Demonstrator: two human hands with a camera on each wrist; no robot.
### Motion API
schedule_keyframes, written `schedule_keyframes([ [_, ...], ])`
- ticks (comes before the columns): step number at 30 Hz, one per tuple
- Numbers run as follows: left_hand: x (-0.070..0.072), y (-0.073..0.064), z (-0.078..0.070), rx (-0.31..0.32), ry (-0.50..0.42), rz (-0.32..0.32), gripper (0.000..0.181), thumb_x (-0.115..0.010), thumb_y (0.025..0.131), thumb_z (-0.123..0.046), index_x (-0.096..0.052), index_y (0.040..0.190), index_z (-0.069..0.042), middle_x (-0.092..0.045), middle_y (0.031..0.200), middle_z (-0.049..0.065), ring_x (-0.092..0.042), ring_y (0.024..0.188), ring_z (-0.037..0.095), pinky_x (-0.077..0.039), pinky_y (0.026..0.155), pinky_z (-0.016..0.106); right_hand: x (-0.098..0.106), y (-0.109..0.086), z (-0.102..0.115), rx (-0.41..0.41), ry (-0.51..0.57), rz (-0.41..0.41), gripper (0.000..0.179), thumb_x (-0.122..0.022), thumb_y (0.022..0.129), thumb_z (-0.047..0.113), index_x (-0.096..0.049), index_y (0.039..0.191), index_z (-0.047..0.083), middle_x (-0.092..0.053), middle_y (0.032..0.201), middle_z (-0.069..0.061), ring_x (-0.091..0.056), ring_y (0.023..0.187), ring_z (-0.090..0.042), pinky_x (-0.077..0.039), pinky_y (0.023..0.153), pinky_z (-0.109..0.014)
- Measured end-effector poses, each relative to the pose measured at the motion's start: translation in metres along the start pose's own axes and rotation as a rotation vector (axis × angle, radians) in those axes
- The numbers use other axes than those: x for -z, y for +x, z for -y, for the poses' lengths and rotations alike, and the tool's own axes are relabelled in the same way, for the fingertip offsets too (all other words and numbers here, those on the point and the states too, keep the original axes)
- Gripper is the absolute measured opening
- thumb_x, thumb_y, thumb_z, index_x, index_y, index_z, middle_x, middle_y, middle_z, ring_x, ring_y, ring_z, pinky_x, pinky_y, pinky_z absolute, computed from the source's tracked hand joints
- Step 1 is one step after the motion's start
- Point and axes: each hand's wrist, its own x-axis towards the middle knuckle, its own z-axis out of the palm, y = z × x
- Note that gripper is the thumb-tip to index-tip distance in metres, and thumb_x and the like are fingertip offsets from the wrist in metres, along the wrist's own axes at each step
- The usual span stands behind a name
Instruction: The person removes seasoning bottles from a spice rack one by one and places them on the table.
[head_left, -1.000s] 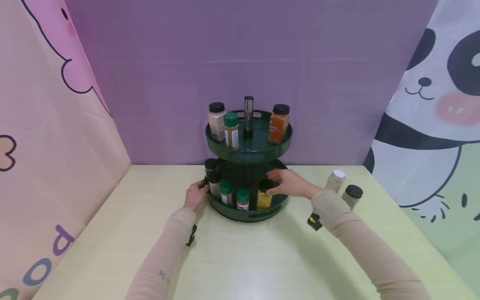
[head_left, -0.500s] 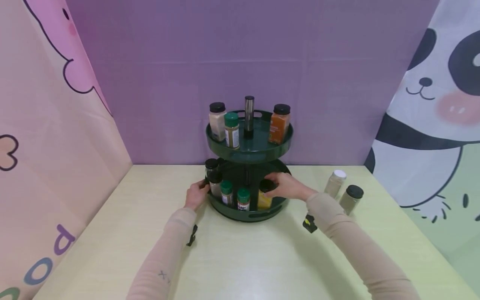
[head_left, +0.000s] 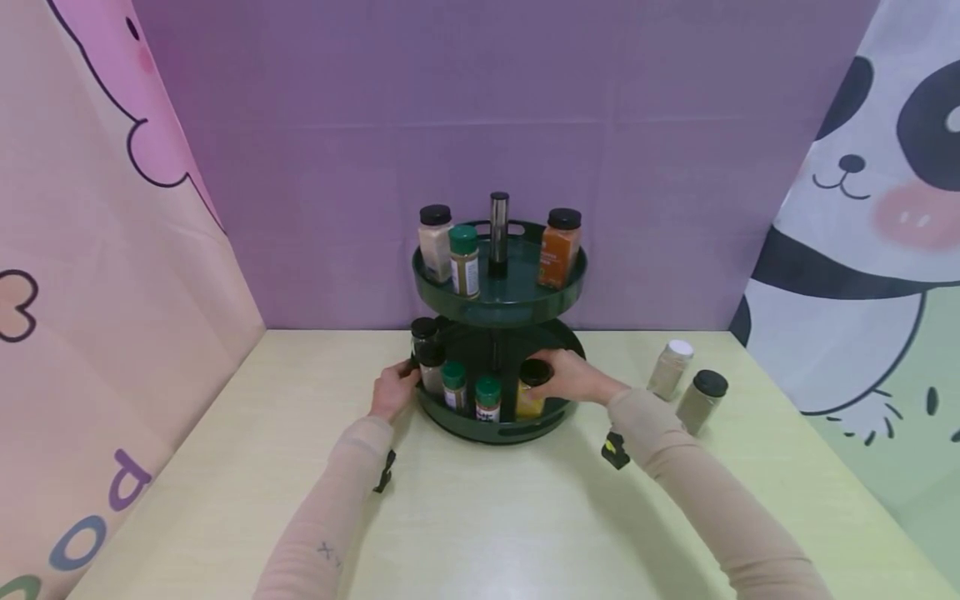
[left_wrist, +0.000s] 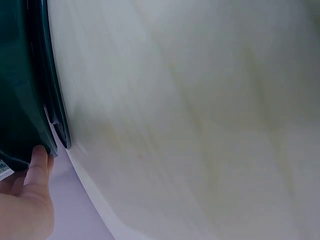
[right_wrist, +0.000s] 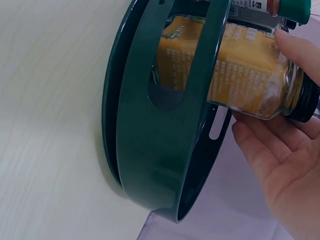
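A dark green two-tier turntable rack (head_left: 457,429) stands at the table's back. My left hand (head_left: 394,391) holds the left rim of its lower tray; in the left wrist view the fingers (left_wrist: 37,172) are on the green wall (left_wrist: 20,95). With my right hand (head_left: 572,377) I grip a black-lidded spice jar (head_left: 528,402) of yellow powder near its top, at the lower tray's front right. The right wrist view has the thumb (right_wrist: 300,52) on one side of the jar (right_wrist: 247,75) and fingers on the other. Its base shows through the tray's handle slot.
Two green-capped jars (head_left: 487,400) and two black-lidded jars (head_left: 431,371) stand on the lower tray. The upper tray (head_left: 498,312) bears an orange jar (head_left: 558,254), a pale jar (head_left: 435,246) and a green-capped jar (head_left: 464,267). Right, a white-capped jar (head_left: 670,371) and black-lidded jar (head_left: 701,404) stand on the table.
My right hand has moved slightly left and closed around the yellow jar's top, and its forearm has shifted left. The left hand stays at the rim.
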Motion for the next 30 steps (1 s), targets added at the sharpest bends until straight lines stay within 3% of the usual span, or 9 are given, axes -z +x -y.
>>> schedule_keyframes([
  [10,-0.0002,0.0016,0.0003,0.005,0.000,-0.001,0.043,-0.046,0.093,-0.021,-0.048,0.131,-0.001,-0.053,0.127,0.020,-0.049,0.119,0.033,-0.040,0.099,0.044,-0.0043,0.0013,-0.0029,-0.018,0.033,-0.021,0.053,-0.078,0.070,0.028,-0.060,0.115,0.005,-0.065,0.108,-0.009,-0.060,0.098,-0.022,-0.046,0.090,-0.041],
  [19,0.0016,0.0008,-0.0024,0.001,-0.005,-0.003,0.043,-0.046,0.093,-0.021,-0.048,0.131,-0.001,-0.053,0.127,0.020,-0.050,0.119,0.034,-0.040,0.099,0.044,-0.0079,0.0042,-0.0041,-0.089,0.060,-0.024,0.054,-0.078,0.070,0.030,-0.059,0.114,0.005,-0.065,0.109,-0.008,-0.059,0.100,-0.021,-0.046,0.091,-0.039],
  [30,0.0011,-0.0007,-0.0014,-0.002,0.003,0.001,0.043,-0.046,0.093,-0.021,-0.048,0.130,0.000,-0.053,0.127,0.021,-0.050,0.118,0.034,-0.040,0.099,0.044,-0.0095,0.0044,-0.0055,-0.060,0.036,-0.046,0.049,-0.078,0.069,0.030,-0.062,0.108,0.006,-0.067,0.100,-0.005,-0.059,0.089,-0.016,-0.049,0.085,-0.036],
])
